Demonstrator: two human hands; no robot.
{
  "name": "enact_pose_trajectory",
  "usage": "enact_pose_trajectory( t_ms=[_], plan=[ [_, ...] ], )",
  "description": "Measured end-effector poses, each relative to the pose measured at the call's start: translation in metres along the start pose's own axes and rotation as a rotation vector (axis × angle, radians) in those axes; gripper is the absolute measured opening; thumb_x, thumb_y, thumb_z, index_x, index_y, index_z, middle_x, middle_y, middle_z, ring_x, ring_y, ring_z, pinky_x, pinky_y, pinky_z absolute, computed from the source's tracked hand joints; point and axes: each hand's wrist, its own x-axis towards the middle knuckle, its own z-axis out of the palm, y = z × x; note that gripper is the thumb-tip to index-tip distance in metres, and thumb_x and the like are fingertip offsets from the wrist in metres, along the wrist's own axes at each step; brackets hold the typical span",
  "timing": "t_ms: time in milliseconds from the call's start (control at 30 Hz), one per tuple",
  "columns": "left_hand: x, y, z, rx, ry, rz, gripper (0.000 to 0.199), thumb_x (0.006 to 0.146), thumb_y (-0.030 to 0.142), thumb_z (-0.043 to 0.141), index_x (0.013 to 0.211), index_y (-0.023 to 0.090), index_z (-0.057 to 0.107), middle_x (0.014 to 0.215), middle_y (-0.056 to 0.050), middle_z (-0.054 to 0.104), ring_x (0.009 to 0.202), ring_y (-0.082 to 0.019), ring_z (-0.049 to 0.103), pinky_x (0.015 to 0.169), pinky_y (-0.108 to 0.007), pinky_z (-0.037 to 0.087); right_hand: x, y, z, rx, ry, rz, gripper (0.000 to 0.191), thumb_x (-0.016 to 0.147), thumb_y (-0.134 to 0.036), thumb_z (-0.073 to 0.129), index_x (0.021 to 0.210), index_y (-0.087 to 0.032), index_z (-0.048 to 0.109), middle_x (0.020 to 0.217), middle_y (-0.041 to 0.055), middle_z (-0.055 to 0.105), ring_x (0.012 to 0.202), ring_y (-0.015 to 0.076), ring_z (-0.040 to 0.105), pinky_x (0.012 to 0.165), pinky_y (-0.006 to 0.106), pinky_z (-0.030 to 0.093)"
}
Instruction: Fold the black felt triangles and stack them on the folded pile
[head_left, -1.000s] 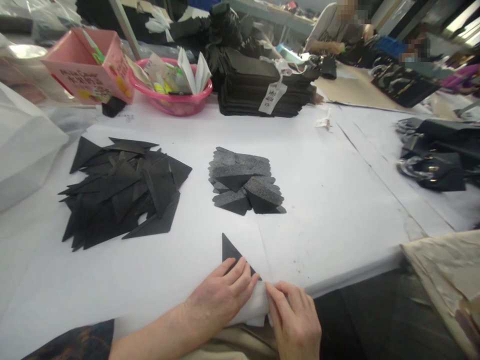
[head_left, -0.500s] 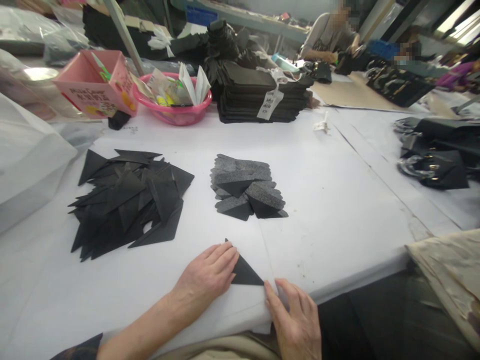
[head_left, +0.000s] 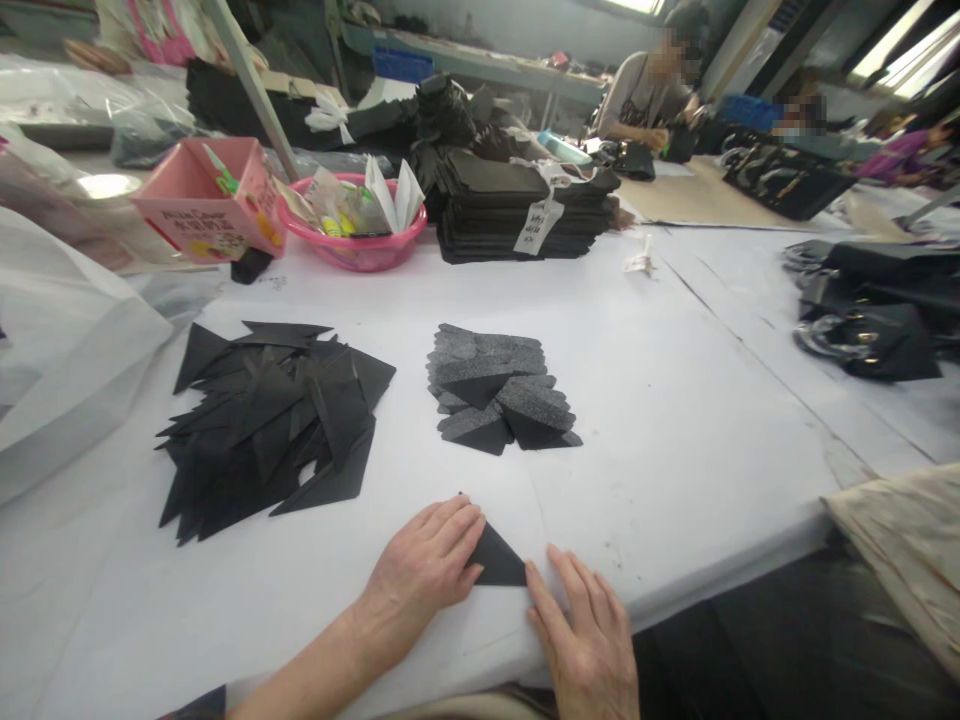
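A black triangular piece (head_left: 498, 560) lies flat on the white table surface near its front edge. My left hand (head_left: 424, 560) rests on the left part of this piece, fingers pressed together over it. My right hand (head_left: 583, 630) has its fingers apart, with the index fingertip touching the piece's right corner. Beyond my left hand is a loose heap of black pieces (head_left: 262, 430). Straight ahead, grey-speckled and black folded pieces (head_left: 491, 385) overlap in a smaller pile.
A pink box (head_left: 217, 205) and a pink basket (head_left: 360, 250) with small items stand at the back left. Beside them is a tagged stack of black pieces (head_left: 487, 220). Black bags (head_left: 885, 325) lie at the right. People sit farther back.
The camera view has shifted slightly, so the table items appear a little lower. My right hand's fingers are straighter and a bit higher beside the triangular piece. My left hand still covers it.
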Motion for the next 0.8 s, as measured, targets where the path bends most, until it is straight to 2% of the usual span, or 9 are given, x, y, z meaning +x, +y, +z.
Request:
enact_pose_trajectory(
  t_ms=[100,200,333,433,600,700,800],
  plan=[
    [0.003,-0.001,-0.001,-0.006,-0.049,-0.002,0.036,0.085,0.022,0.057,0.12,0.012,0.058,0.12,-0.012,0.064,0.11,-0.027,0.059,0.09,-0.039,0.05,-0.013,0.014,-0.011,-0.057,0.026,-0.058,0.027,0.099,-0.032,0.051,0.121,-0.028,0.066,0.129,0.0084,0.062,0.114,0.0266,0.059,0.094,0.043,0.04],
    [0.014,-0.002,-0.007,-0.03,-0.183,-0.008,0.04,0.08,0.029,0.071,0.115,0.014,0.059,0.116,-0.01,0.063,0.11,-0.028,0.057,0.092,-0.04,0.047,-0.008,0.017,-0.017,-0.014,0.084,-0.016,0.02,0.098,-0.034,0.054,0.105,-0.028,0.071,0.113,0.0057,0.067,0.101,0.023,0.062,0.087,0.038,0.041],
    [0.033,0.002,-0.022,-0.067,-0.458,-0.06,0.031,0.075,0.035,0.079,0.088,0.016,0.06,0.096,-0.006,0.061,0.098,-0.026,0.057,0.084,-0.038,0.048,0.024,0.012,-0.014,0.124,0.117,0.073,0.019,0.099,-0.031,0.052,0.105,-0.025,0.069,0.104,0.0045,0.067,0.095,0.0189,0.061,0.086,0.035,0.041],
    [0.041,0.007,-0.028,-0.067,-0.571,-0.094,0.03,0.075,0.036,0.078,0.083,0.016,0.058,0.093,-0.006,0.06,0.09,-0.026,0.056,0.077,-0.038,0.048,0.057,0.011,-0.009,0.219,0.085,0.101,0.019,0.1,-0.026,0.049,0.109,-0.024,0.067,0.101,0.0034,0.066,0.094,0.0165,0.06,0.085,0.032,0.04],
    [0.039,0.015,-0.03,-0.114,-0.61,-0.139,0.016,0.079,0.021,0.069,0.084,0.017,0.054,0.089,-0.005,0.061,0.085,-0.024,0.057,0.076,-0.036,0.047,0.111,0.022,0.004,0.284,0.042,0.134,0.022,0.101,-0.025,0.045,0.109,-0.023,0.066,0.103,0.003,0.065,0.097,0.0166,0.058,0.083,0.032,0.041],
    [0.03,0.01,-0.035,-0.289,-0.58,-0.283,0.017,0.077,0.008,0.058,0.085,0.019,0.05,0.084,0.0,0.059,0.074,-0.018,0.056,0.067,-0.027,0.043,0.138,0.033,0.014,0.247,0.019,0.175,0.022,0.099,-0.025,0.048,0.113,-0.023,0.065,0.108,0.0042,0.063,0.099,0.0187,0.057,0.082,0.033,0.042],
    [0.017,-0.008,-0.048,-0.521,-0.477,-0.463,0.025,0.073,0.003,0.051,0.09,0.021,0.049,0.079,0.004,0.057,0.067,-0.013,0.053,0.06,-0.023,0.039,0.157,0.038,0.023,0.198,-0.004,0.206,0.023,0.094,-0.02,0.056,0.116,-0.022,0.065,0.112,0.0059,0.062,0.1,0.021,0.056,0.083,0.034,0.042]
  ],
)
